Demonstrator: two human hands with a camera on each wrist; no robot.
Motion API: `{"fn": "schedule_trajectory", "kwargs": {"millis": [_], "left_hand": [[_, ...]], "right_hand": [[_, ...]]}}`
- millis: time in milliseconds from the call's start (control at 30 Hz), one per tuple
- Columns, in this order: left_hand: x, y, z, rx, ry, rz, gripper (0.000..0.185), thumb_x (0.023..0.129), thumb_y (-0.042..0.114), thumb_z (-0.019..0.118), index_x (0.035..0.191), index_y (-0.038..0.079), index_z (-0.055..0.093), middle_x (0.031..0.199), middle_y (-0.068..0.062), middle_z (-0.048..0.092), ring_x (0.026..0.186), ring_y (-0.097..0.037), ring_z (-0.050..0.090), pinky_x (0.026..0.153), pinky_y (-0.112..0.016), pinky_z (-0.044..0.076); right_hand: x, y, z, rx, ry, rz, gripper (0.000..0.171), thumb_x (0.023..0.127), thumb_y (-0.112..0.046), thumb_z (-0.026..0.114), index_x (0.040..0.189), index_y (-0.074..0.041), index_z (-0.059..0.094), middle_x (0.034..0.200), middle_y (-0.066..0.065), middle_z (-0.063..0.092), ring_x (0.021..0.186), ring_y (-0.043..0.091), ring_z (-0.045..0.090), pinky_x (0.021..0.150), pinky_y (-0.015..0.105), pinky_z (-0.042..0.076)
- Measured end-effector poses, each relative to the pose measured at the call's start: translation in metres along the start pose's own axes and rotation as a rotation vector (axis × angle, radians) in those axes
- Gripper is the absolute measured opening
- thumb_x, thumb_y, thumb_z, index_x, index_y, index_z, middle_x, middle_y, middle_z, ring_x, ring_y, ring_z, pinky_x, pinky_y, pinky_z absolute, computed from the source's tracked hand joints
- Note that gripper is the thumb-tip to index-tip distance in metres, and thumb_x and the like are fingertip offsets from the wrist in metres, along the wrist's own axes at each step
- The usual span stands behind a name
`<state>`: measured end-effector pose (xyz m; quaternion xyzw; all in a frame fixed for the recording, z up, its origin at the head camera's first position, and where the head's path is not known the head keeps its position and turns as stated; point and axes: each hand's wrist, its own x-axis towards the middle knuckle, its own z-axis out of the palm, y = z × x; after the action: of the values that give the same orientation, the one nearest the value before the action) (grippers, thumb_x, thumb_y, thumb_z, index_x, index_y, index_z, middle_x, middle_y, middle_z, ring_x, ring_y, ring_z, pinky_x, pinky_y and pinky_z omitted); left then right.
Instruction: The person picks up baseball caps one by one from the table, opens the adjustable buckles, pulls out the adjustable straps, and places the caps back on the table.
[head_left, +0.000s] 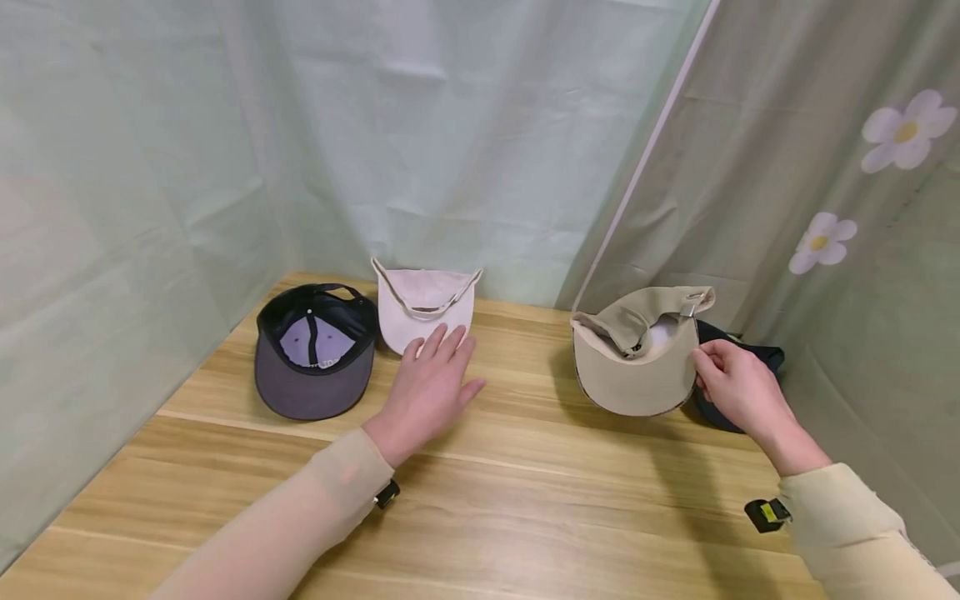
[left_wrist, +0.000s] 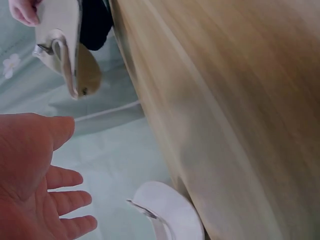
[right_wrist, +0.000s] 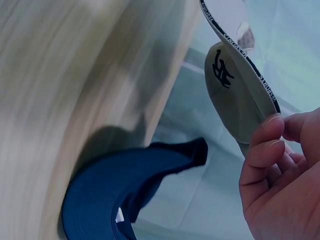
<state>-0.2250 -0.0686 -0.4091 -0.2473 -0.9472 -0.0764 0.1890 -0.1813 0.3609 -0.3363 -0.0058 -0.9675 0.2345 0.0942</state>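
One beige cap is hanging right of centre in the head view, above the desk, its brim being pinched by the right hand. The left hand, holding nothing, is spreading its fingers near a white cap left of centre. A dark grey cap is lying far left, a navy cap far right.

wooden table, pale curtain, white flowers
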Motion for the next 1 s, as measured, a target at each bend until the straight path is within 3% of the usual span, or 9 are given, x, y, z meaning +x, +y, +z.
{"fn": "schedule_trajectory", "kwargs": {"millis": [167,467,800,1000], "left_hand": [[0.001,-0.006,0.005,0.005,-0.022,-0.030,0.069,0.109,0.048,0.068,0.161,0.005,0.053,0.169,-0.018,0.047,0.159,-0.043,0.037,0.123,-0.064,0.032],[0.002,-0.017,0.011,0.031,0.037,-0.055,0.066,0.107,0.046,0.072,0.157,0.006,0.058,0.162,-0.018,0.055,0.154,-0.041,0.044,0.119,-0.064,0.036],[-0.001,-0.024,0.015,0.044,0.060,-0.057,0.062,0.106,0.045,0.074,0.152,0.006,0.061,0.155,-0.017,0.061,0.149,-0.041,0.050,0.118,-0.067,0.036],[-0.003,-0.027,0.016,0.045,0.072,-0.059,0.058,0.105,0.043,0.076,0.149,0.006,0.064,0.151,-0.017,0.065,0.146,-0.041,0.053,0.116,-0.067,0.037]], "right_hand": [[0.000,0.007,-0.014,0.006,0.012,0.012,0.041,0.118,-0.037,0.046,0.122,-0.001,0.066,0.082,0.004,0.067,0.069,0.020,0.060,0.071,0.037,0.045],[-0.001,0.025,-0.042,0.109,0.043,0.065,0.045,0.119,-0.035,0.048,0.128,0.006,0.065,0.089,0.008,0.066,0.067,0.013,0.059,0.060,0.027,0.050],[-0.003,0.055,-0.064,0.230,0.069,0.128,0.043,0.118,-0.028,0.048,0.133,0.011,0.059,0.082,-0.007,0.063,0.067,0.007,0.059,0.060,0.022,0.053],[-0.003,0.076,-0.074,0.235,0.104,0.176,0.043,0.118,-0.030,0.049,0.130,0.010,0.058,0.079,-0.010,0.062,0.066,0.007,0.056,0.060,0.022,0.049]]}}
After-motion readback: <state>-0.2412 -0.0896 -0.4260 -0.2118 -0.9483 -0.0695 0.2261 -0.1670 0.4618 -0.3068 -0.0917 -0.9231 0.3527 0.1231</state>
